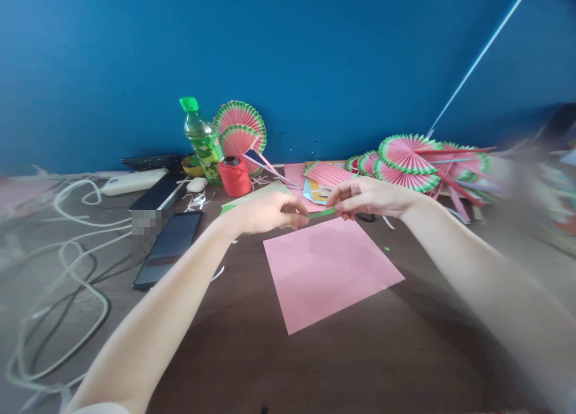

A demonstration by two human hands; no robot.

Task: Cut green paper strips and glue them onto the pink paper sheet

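Note:
Above the far edge of a pink paper sheet [330, 270], a narrow green paper strip [322, 213] stretches between my hands. My right hand [366, 197] pinches its right end between thumb and fingertips. At the strip's other end, my left hand [270, 212] is closed, thumb and fingers together on it. The pink sheet lies flat and slightly turned on the dark table [225, 354], with neither hand touching it. Behind my left hand lies a pale green sheet [256, 195]. Pink pleated paper [330, 173] rests beyond my right hand.
Pink-and-green folded paper fans [407, 156] are piled at the back right; more fans [240, 129] lean on the blue wall. A green-capped bottle [202, 141] and a red spool [234, 177] stand back left. A phone [168, 249] and white cables [72, 258] lie left.

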